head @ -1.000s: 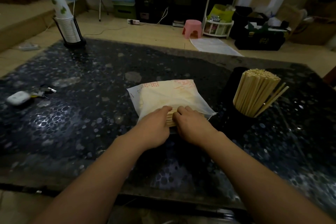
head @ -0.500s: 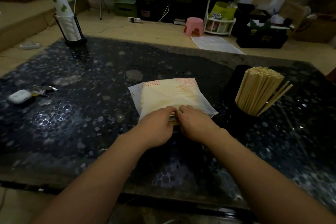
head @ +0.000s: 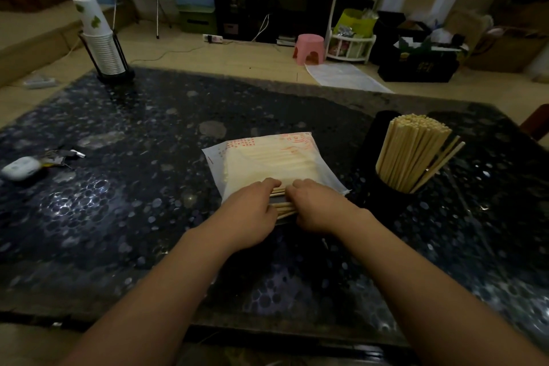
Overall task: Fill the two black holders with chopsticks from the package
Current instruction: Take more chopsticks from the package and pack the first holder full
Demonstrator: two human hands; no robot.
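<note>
Two bare forearms over the dark speckled surface (head: 124,205), left hand (head: 251,211) and right hand (head: 316,206) each with grip closed around a bundle of chopsticks (head: 283,208) at the package (head: 267,157) mouth, black holder (head: 389,199) full of chopsticks at right, a second black holder (head: 375,134) just behind it, cup stack (head: 101,44) far left.

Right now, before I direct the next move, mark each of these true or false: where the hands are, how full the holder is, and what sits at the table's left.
1. Both hands, the left hand and the right hand, are at the near open end of the chopstick package. True.
2. The black holder at the right stands empty. False: it is packed with upright chopsticks.
3. The package lies flat on the dark table. True.
4. The paper cup stack stands at the table's near right corner. False: it is at the far left corner.
5. A second black holder sits behind the filled one. Cannot tell: only a dark shape shows there.
</note>
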